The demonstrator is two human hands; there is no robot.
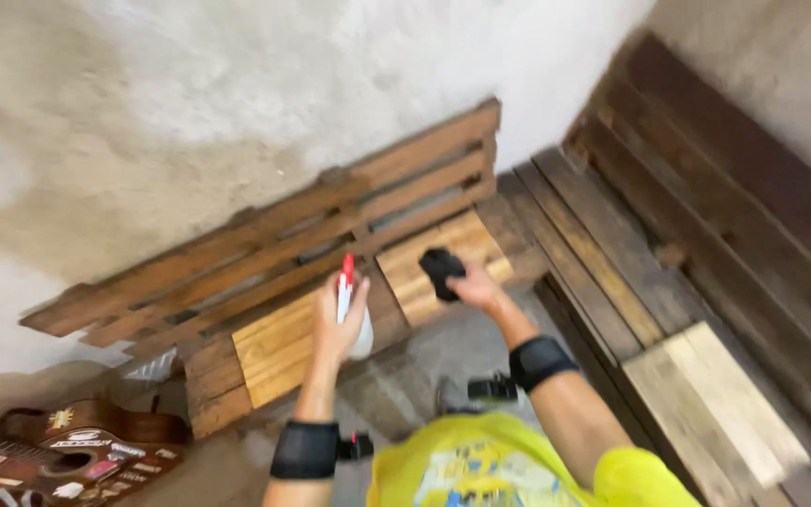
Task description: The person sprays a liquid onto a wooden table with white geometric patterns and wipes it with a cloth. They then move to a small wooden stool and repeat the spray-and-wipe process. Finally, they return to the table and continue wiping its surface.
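Observation:
My left hand [335, 324] grips a white spray bottle [357, 324] with a red nozzle, held upright over a wooden pallet bench [274, 352]. My right hand [473, 284] presses a black cloth [441, 268] onto the lighter slats of the bench seat. Both wrists wear black bands. A yellow shirt shows at the bottom edge.
A pallet backrest [265, 235] leans on the rough plaster wall. A second dark plank bench [612, 263] runs along the right wall, with a pale board [725, 404] on it. A guitar [68, 451] with stickers lies at the lower left. The floor is grey concrete.

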